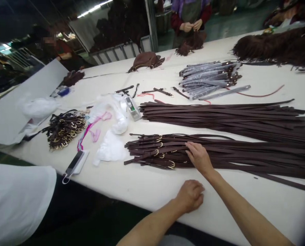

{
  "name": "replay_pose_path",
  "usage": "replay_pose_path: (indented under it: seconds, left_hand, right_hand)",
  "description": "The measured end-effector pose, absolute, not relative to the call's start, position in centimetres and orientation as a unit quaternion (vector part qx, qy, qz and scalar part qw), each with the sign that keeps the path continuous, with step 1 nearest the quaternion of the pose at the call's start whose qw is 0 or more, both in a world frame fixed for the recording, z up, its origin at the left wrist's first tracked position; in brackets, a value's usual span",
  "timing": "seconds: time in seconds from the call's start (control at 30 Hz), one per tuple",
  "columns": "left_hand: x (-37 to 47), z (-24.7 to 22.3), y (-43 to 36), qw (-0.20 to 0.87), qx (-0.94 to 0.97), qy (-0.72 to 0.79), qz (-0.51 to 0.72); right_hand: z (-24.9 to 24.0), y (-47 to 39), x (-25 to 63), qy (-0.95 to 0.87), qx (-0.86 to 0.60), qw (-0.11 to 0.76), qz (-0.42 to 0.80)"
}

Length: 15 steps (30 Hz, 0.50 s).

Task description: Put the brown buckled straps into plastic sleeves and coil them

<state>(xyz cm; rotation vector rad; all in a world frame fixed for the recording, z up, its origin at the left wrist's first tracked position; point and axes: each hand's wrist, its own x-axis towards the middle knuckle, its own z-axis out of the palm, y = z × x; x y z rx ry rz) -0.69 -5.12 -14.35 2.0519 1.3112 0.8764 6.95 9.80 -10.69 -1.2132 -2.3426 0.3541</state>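
Right hand (200, 158): open, fingers extended over your long, flat, dark-brown straps (239, 152) with gold-coloured metal buckles (172, 165), on the white tabletop (142, 191) | left hand (190, 196): curled, nearer you; cannot tell if gripping | handling: light, flat fingertips should help you keep straps parallel, buckles unsnagged.

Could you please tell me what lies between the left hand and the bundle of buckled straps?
Only bare white tabletop lies between the left hand and the buckled straps, seen in the head view.
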Motion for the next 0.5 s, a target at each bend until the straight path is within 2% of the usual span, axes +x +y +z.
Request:
replay_pose_path:
  seconds: [0.07,0.17,0.33,0.5]
  left_hand:
    - [-3.9,-13.1,-6.2,0.266,0.724,0.525,0.361]
    - [-9.7,-11.4,-7.0,0.227,0.655,0.598,0.402]
    - [-19.5,-9.8,-6.5,0.129,0.523,0.711,0.452]
    - [-23.1,-10.6,-5.0,0.138,0.594,0.684,0.401]
  right_hand:
    - [-10.3,10.7,5.0,-0.879,-0.429,0.181,0.104]
    - [-9.7,11.1,3.5,-0.895,-0.408,0.153,0.096]
    - [-8.0,9.3,3.5,-0.903,-0.391,0.159,0.077]
    - [-5.7,6.5,3.2,-0.897,-0.372,0.192,0.138]
